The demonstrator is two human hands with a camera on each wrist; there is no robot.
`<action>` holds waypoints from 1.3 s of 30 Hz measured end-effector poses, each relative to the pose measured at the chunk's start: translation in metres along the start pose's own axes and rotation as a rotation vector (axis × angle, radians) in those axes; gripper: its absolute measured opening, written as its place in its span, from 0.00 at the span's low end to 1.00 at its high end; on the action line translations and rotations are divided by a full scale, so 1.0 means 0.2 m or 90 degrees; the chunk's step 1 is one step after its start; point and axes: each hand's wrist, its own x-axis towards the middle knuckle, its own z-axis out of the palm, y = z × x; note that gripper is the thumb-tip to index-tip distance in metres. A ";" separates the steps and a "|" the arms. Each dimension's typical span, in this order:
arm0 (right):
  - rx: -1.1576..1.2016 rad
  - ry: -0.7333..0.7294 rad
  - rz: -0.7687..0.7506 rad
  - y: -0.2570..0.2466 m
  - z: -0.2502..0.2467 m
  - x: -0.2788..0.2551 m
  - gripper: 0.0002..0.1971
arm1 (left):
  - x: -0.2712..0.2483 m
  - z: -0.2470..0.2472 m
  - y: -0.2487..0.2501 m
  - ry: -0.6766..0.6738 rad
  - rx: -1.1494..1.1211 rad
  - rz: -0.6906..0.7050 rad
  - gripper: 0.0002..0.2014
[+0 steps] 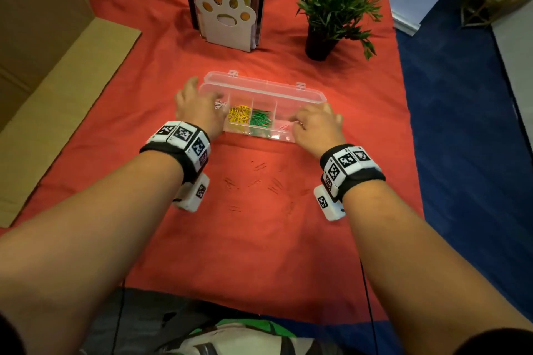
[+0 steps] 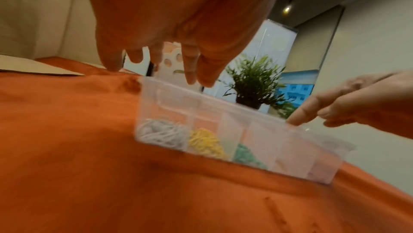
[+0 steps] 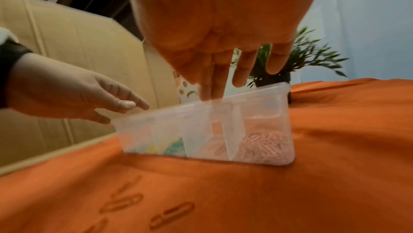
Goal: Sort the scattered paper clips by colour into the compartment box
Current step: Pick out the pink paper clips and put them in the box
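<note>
A clear compartment box (image 1: 310, 95) lies open on the red cloth, lid tipped back. Its compartments hold white clips (image 2: 161, 133), yellow clips (image 1: 239, 115), green clips (image 1: 261, 118) and pale pink clips (image 3: 263, 142); a single red clip (image 3: 220, 149) lies in the compartment beside the pink ones. My left hand (image 1: 202, 96) hovers over the box's left end, fingers (image 2: 190, 71) hanging relaxed and holding nothing. My right hand (image 1: 313, 121) is at the right end, its straight fingers (image 3: 210, 86) reaching down inside the front wall. Several red clips (image 1: 259, 166) lie scattered on the cloth nearer to me.
A paw-shaped bookend with books (image 1: 227, 17) and a potted plant (image 1: 334, 0) stand behind the box. Flat cardboard (image 1: 66, 72) lies at the left. The table's right edge drops to blue floor (image 1: 461, 124). More red clips (image 3: 121, 203) lie in front of the box.
</note>
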 end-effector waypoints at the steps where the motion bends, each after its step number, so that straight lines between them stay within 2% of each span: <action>1: -0.038 -0.029 -0.010 -0.02 0.01 0.01 0.20 | 0.01 0.00 -0.05 -0.039 0.009 0.008 0.14; 3: -0.114 -0.049 -0.034 -0.05 0.04 0.03 0.26 | 0.04 0.02 -0.13 -0.097 -0.016 0.025 0.14; 7: -0.187 -0.073 -0.051 -0.06 0.09 0.08 0.28 | 0.06 0.04 -0.17 -0.104 -0.036 0.049 0.16; 18: -0.167 -0.141 -0.026 -0.08 0.07 0.14 0.36 | 0.05 0.04 -0.16 -0.100 -0.029 0.065 0.17; 30: -0.199 -0.166 0.050 -0.17 0.07 0.12 0.28 | 0.05 0.05 -0.15 -0.103 -0.032 0.057 0.17; 34: -0.167 -0.189 0.083 -0.21 0.08 0.13 0.28 | 0.05 0.04 -0.15 -0.119 -0.018 0.048 0.17; 39: -0.133 -0.231 0.078 -0.19 0.06 0.13 0.25 | 0.04 0.04 -0.14 -0.111 -0.022 0.047 0.17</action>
